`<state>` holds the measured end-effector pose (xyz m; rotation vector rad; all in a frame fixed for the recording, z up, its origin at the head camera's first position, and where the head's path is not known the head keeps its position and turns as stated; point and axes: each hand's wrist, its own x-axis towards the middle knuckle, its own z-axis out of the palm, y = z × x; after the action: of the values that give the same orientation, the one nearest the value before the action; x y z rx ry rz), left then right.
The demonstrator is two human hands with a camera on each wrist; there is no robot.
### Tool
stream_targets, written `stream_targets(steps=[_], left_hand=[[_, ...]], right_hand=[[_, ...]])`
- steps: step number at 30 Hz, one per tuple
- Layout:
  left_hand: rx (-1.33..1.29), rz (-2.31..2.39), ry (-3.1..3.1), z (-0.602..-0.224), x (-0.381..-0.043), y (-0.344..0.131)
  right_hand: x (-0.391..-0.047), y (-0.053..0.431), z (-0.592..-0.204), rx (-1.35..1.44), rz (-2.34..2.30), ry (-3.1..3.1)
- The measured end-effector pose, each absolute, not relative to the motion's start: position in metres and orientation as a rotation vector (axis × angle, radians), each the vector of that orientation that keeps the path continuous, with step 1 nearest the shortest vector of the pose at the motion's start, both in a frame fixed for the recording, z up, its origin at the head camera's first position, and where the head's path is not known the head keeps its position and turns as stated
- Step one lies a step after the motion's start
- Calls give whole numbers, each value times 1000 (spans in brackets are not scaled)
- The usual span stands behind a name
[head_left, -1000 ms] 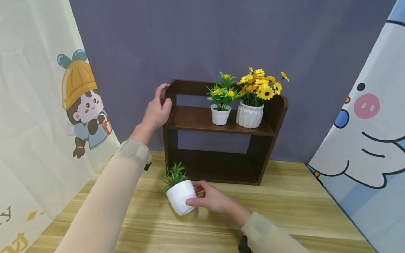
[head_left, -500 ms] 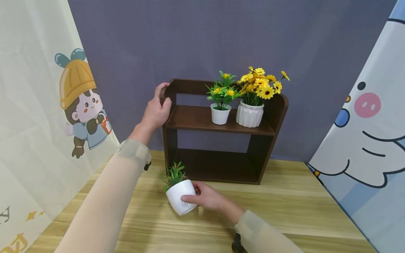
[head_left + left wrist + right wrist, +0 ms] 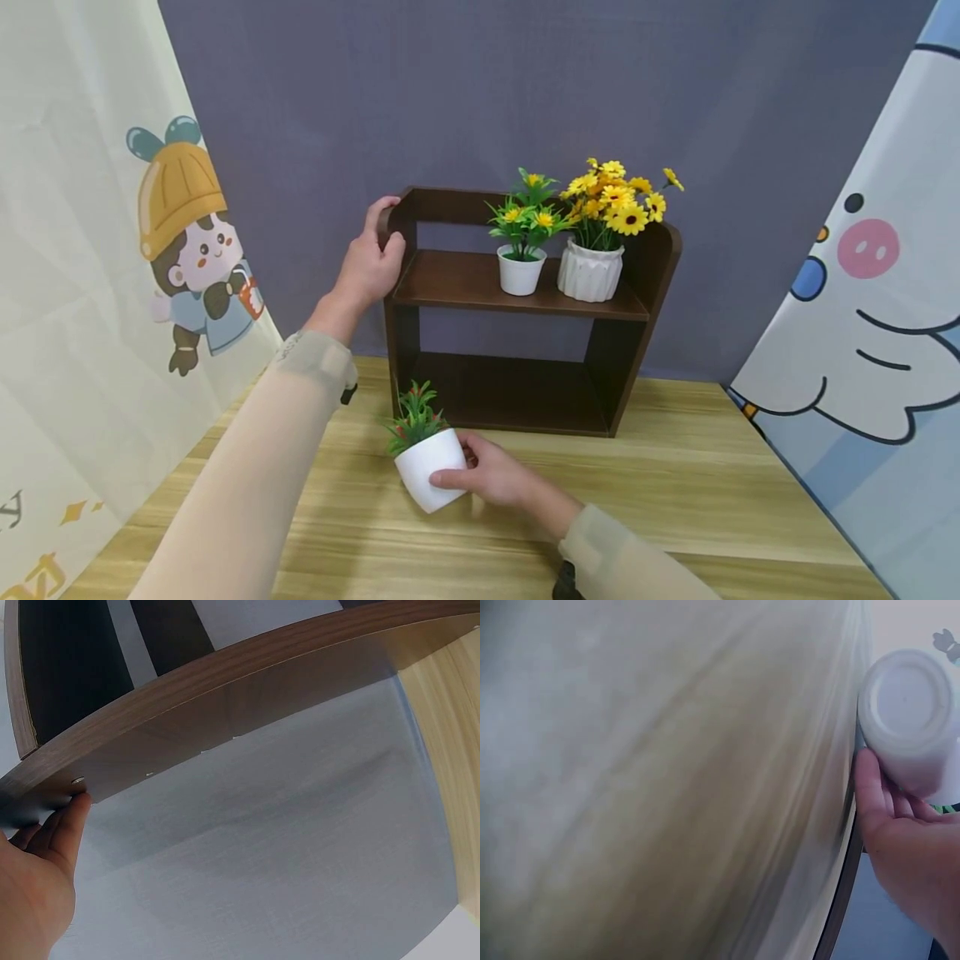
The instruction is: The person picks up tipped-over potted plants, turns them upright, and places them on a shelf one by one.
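Observation:
My right hand (image 3: pixel 491 471) grips a white pot (image 3: pixel 430 471) by its right side, thumb across the front. The pot tilts to the left, its green leaves (image 3: pixel 416 417) with small red tips leaning that way. Its round base (image 3: pixel 909 701) faces the camera in the right wrist view. At the upper left, my left hand (image 3: pixel 371 258) holds the top of the side panel of a dark brown two-tier shelf (image 3: pixel 517 307). In the left wrist view, the left hand's fingers (image 3: pixel 71 825) lie against that panel's outer face; the thumb is hidden there.
On the upper tier stand a small white pot (image 3: pixel 521 275) with yellow flowers and a ribbed white pot (image 3: pixel 590 273) with taller yellow daisies. The shelf rests on a wood-grain table (image 3: pixel 697 492). A grey-blue cloth (image 3: pixel 480 92) hangs behind, with printed cloths at both sides.
The right hand has shifted slightly left, its thumb reaching further across the pot. The plant's leaves have risen a little. The left hand keeps its place on the shelf.

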<state>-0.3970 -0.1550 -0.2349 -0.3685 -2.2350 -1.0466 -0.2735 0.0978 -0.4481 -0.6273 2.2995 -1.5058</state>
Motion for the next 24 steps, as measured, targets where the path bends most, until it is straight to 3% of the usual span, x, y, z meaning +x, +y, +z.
stream_targets(steps=[24], left_hand=[[-370, -1033, -2239, -234, -397, -155]], right_hand=[[-258, 115, -445, -615, -1520, 2245]])
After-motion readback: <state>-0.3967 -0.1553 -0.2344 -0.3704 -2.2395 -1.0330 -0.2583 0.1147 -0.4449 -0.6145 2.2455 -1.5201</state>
